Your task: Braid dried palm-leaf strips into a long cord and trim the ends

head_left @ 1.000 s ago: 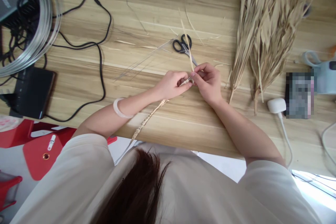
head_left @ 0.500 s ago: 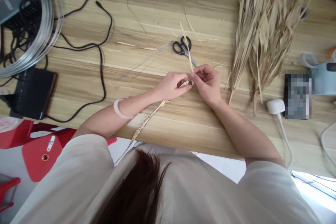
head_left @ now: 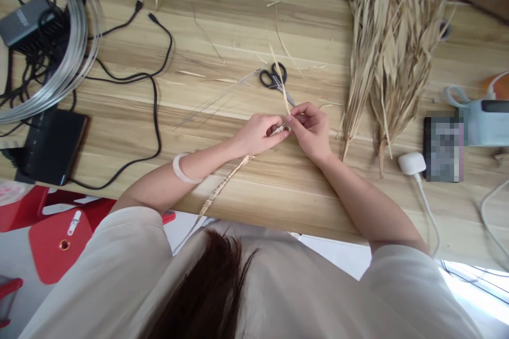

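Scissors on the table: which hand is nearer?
Right. The right hand sits just below the scissors, beside the blade tips. The left hand is lower and to the left, farther off. Both pinch the braided straw strip.

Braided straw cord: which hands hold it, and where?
Both hands, left hand and right hand, pinch the braided straw cord at its unfinished upper end.

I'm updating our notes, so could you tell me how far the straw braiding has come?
Done: a braided strip trails from the hands past the table edge. In hand: left hand and right hand pinch the working end. Left: a loose strand and a dried-leaf bundle.
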The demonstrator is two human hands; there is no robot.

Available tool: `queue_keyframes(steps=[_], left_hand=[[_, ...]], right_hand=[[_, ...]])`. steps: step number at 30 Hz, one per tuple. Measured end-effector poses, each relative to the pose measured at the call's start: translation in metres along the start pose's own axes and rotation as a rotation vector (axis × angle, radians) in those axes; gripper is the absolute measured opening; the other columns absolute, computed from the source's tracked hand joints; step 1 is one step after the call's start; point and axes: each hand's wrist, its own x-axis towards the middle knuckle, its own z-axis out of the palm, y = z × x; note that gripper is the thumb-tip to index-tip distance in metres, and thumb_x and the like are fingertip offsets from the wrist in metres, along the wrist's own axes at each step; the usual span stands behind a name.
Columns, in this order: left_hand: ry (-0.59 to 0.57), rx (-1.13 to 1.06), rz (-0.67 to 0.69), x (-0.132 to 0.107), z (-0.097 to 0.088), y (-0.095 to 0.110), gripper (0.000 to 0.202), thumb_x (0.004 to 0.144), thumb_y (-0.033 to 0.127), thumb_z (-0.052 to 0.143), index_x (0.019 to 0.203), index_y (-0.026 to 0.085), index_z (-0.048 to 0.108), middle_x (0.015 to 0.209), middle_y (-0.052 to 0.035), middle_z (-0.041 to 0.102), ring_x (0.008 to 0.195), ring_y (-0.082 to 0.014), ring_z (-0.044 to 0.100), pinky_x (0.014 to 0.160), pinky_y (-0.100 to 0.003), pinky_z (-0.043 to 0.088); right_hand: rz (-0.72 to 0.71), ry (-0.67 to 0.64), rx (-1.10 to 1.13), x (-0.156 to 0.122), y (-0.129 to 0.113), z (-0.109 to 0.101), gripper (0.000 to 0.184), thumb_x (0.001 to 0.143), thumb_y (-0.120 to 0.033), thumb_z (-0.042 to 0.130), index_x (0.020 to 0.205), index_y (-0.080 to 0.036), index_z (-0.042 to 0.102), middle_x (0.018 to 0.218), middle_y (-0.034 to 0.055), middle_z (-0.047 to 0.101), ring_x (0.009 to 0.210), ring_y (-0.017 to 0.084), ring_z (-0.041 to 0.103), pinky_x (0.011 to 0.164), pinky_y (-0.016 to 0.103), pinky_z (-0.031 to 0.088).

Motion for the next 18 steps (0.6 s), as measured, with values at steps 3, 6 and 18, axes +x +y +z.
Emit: queue_keyframes(steps=[3, 6, 18], left_hand=[[-0.002, -0.003, -0.001, 0.0001, 0.0002, -0.0008, 0.03, 0.084, 0.037, 0.055, 0.063, 0.016, 0.048, 0.055, 0.0028, 0.046, 0.053, -0.0085, 0.039, 0.052, -0.024, 0.027], [0.0, -0.002, 0.002, 0.0001, 0.0005, -0.0019, 0.03, 0.084, 0.037, 0.055, 0.063, 0.016, 0.049, 0.055, 0.0028, 0.047, 0.052, -0.0084, 0.039, 0.052, -0.023, 0.027], [-0.002, 0.02, -0.008, -0.0004, 0.0, -0.0012, 0.03, 0.084, 0.037, 0.055, 0.064, 0.015, 0.051, 0.056, 0.0024, 0.049, 0.053, -0.0083, 0.041, 0.052, -0.023, 0.028]], right_hand=[[0.011, -0.007, -0.009, 0.0, 0.0003, -0.0001, 0.026, 0.075, -0.046, 0.068, 0.075, -0.025, 0.053, 0.057, -0.0045, 0.051, 0.048, 0.009, 0.048, 0.045, 0.026, 0.042], [0.016, -0.005, -0.01, 0.0, 0.0, 0.0002, 0.027, 0.075, -0.046, 0.068, 0.075, -0.024, 0.052, 0.057, -0.0048, 0.051, 0.047, 0.009, 0.048, 0.045, 0.026, 0.041], [0.013, -0.009, -0.005, 0.0005, 0.0042, -0.0011, 0.023, 0.076, -0.041, 0.068, 0.076, -0.023, 0.054, 0.057, -0.0049, 0.054, 0.048, 0.009, 0.05, 0.047, 0.026, 0.041]])
